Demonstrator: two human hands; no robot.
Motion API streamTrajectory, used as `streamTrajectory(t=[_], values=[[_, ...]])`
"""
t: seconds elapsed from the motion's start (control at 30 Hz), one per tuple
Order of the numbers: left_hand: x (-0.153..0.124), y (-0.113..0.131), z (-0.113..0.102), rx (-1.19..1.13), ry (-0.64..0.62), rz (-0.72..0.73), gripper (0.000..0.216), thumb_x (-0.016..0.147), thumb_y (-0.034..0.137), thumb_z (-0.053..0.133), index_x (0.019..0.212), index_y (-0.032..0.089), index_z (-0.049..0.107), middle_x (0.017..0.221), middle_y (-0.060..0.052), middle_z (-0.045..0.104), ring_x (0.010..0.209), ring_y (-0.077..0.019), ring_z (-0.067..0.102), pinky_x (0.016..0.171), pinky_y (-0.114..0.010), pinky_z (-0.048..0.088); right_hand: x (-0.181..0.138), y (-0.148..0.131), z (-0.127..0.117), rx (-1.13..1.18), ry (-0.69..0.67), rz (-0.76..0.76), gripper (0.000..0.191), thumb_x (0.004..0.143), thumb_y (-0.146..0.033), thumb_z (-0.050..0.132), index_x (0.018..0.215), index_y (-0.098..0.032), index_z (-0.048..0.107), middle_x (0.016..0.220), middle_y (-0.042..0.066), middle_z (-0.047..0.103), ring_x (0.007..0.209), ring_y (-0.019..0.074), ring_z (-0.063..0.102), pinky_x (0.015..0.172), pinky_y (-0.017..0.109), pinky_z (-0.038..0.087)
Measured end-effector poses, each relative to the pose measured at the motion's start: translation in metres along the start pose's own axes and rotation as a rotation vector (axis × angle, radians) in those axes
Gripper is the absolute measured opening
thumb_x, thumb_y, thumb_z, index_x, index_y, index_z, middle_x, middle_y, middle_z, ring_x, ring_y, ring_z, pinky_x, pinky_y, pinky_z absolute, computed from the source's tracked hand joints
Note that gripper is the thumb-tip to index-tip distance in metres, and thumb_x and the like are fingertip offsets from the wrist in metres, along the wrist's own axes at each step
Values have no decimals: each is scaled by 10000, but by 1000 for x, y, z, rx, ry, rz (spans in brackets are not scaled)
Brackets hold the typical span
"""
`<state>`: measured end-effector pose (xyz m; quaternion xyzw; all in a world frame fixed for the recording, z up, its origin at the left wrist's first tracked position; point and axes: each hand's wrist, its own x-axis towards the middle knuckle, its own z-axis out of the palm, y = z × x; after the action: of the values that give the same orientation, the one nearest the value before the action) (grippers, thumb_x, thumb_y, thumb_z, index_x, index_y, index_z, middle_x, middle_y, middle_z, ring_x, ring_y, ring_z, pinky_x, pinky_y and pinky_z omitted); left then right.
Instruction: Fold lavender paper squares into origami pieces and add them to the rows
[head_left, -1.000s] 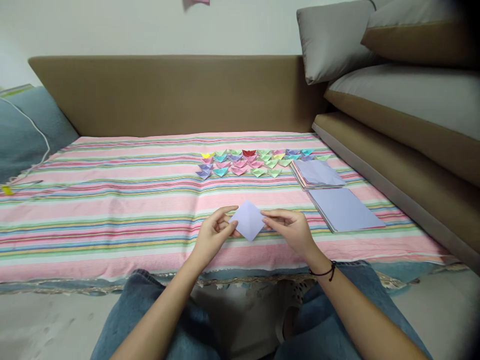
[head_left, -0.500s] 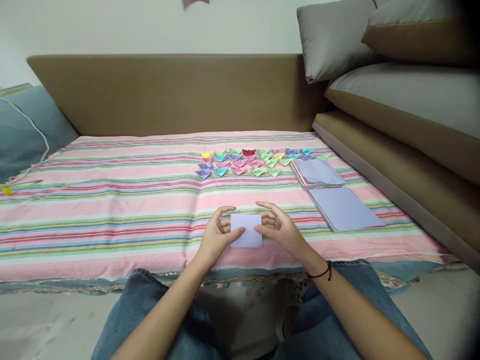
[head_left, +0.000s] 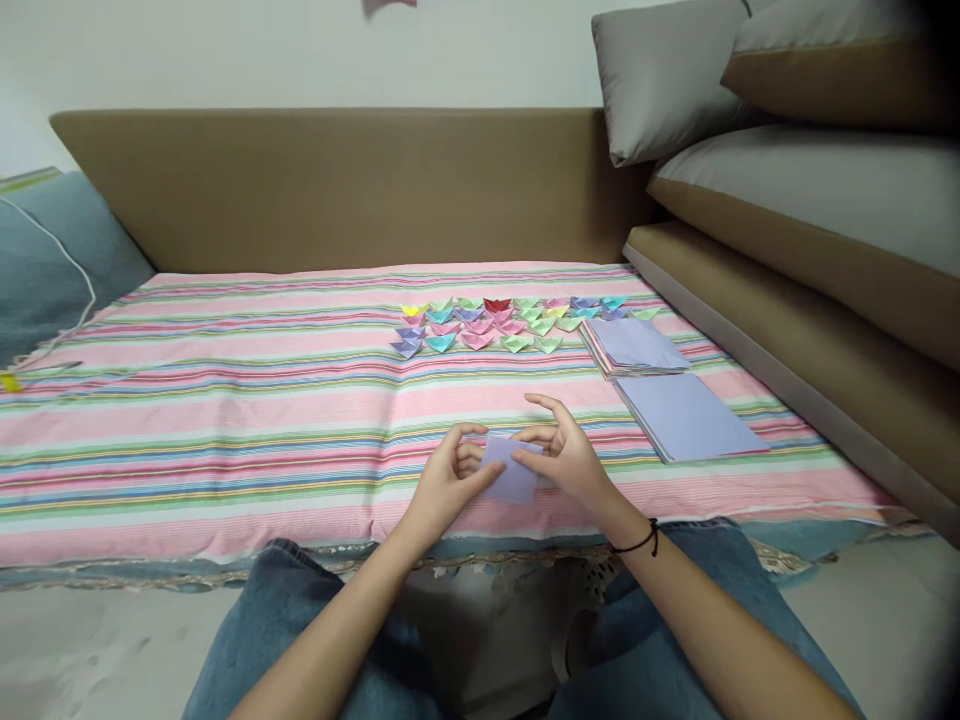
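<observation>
A small lilac square of paper (head_left: 513, 476) is held up above the striped cloth, slightly tilted. My left hand (head_left: 459, 470) pinches its left side, thumb on the front and fingers behind. My right hand (head_left: 564, 455) grips the upper right part with the thumb in front, its index finger raised and curved away from the sheet. Beyond them lie rows of small folded paper boats (head_left: 478, 340) in pink, green, blue, yellow and red. To the right is a stack of lilac sheets (head_left: 686, 418), with a second paper stack (head_left: 637, 345) just behind it.
The striped cloth (head_left: 187, 420) covers the seat before my knees. A brown backrest (head_left: 337, 190) stands behind it. Large grey and brown cushions (head_left: 817, 190) are piled at the right. A white cable (head_left: 71, 262) hangs over a blue cushion (head_left: 97, 235) at the left.
The lilac paper has turned from square-on to tilted and shifted a little right. Both hands moved slightly right with it, and the right index finger lifted.
</observation>
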<state>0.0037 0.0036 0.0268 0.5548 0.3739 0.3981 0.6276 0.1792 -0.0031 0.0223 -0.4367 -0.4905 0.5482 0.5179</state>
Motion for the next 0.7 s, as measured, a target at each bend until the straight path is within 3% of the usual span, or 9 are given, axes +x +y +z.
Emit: streamTrajectory(t=[0.17, 0.33, 0.43, 0.53, 0.6, 0.7], values=[[1, 0, 0, -47, 112, 84, 390, 699, 279, 694, 911, 237, 369, 654, 74, 536, 529, -67, 509, 501, -162, 375, -3, 1, 5, 38, -87, 42, 716, 650, -308, 733, 1236, -277, 322, 849, 11, 664, 737, 172, 659, 641, 284, 513], [1, -2, -6, 60, 207, 174, 234, 754, 272, 635, 832, 218, 421, 528, 106, 326, 409, -36, 306, 426, -152, 262, -4, 3, 7, 82, -139, 76, 765, 636, -281, 751, 1245, -282, 290, 795, -9, 671, 723, 173, 670, 654, 295, 519], [2, 1, -11, 159, 140, 147, 126, 764, 264, 621, 821, 179, 548, 559, 67, 410, 440, -43, 346, 448, -174, 303, -2, 2, 4, 49, -38, 0, 528, 681, -290, 715, 1116, -272, 416, 758, -12, 673, 682, 159, 661, 646, 292, 517], [2, 6, -17, 166, 25, 74, 184, 716, 244, 674, 871, 169, 610, 787, -1, 571, 510, -54, 470, 503, -196, 395, 0, -1, -1, -27, 8, -49, 239, 697, -338, 691, 877, -223, 583, 768, 19, 675, 730, 175, 654, 663, 300, 520], [2, 11, -21, 147, -69, 27, 283, 670, 225, 718, 931, 180, 618, 912, -27, 591, 578, -84, 559, 567, -222, 464, 0, -3, -4, -63, -7, -31, 191, 692, -356, 690, 789, -199, 640, 785, 37, 683, 761, 188, 650, 680, 310, 523], [1, 15, -27, 121, -148, 35, 349, 640, 218, 745, 968, 186, 632, 1039, -61, 583, 786, -178, 646, 726, -297, 524, -2, -7, -8, -46, -72, 0, 215, 689, -324, 703, 857, -194, 672, 856, 45, 694, 805, 187, 645, 705, 310, 522]])
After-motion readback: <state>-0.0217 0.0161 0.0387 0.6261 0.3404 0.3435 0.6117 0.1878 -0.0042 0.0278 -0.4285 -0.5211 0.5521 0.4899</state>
